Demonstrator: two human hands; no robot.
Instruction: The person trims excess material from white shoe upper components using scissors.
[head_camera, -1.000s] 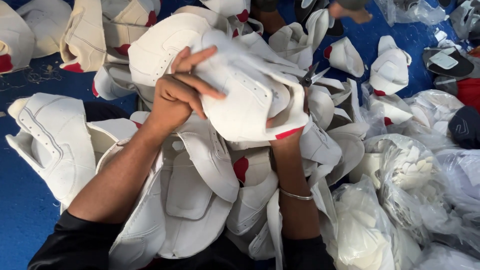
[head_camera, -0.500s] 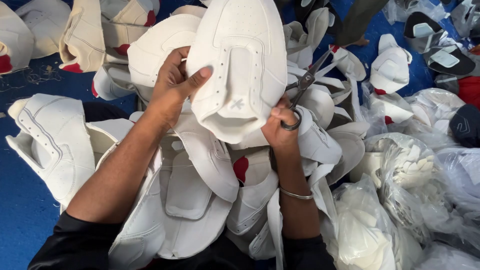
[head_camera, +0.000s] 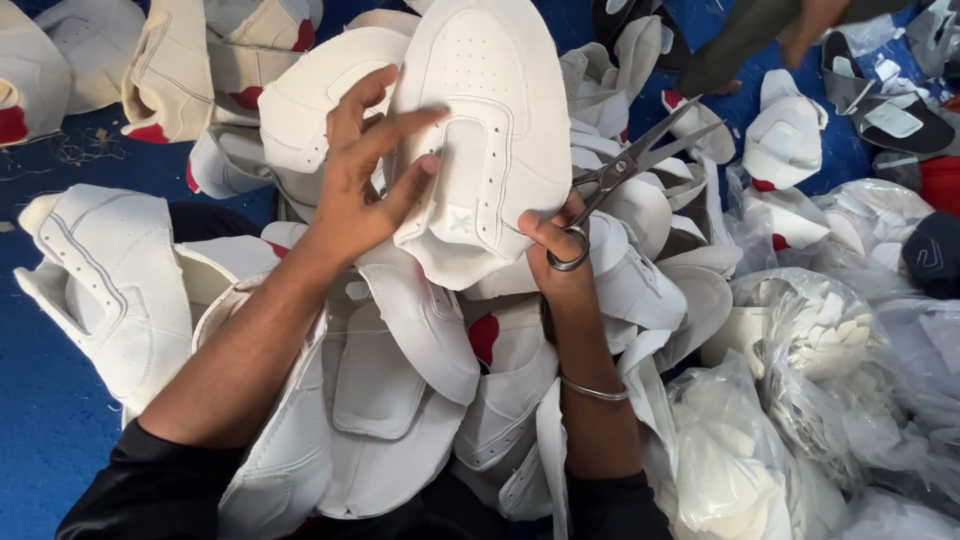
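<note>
A white shoe upper (head_camera: 490, 140) with punched toe holes is held up in front of me, toe pointing away. My left hand (head_camera: 365, 175) grips its left edge, fingers spread over the tongue area. My right hand (head_camera: 555, 245) pinches the upper's lower right corner and also holds a pair of metal scissors (head_camera: 625, 170) by the finger loop, blades slightly apart and pointing up to the right. A thin bracelet (head_camera: 592, 390) circles my right wrist.
Several white shoe uppers with red patches (head_camera: 400, 400) are heaped in my lap and over the blue floor (head_camera: 40, 420). Clear plastic bags of white pieces (head_camera: 800, 400) lie at the right. Dark shoe parts (head_camera: 885, 105) and another person's limb (head_camera: 790, 30) sit at the top right.
The upper has been turned from folded to toe-up and flat. My right hand came out from under it, and the scissors now show with blades pointing up right.
</note>
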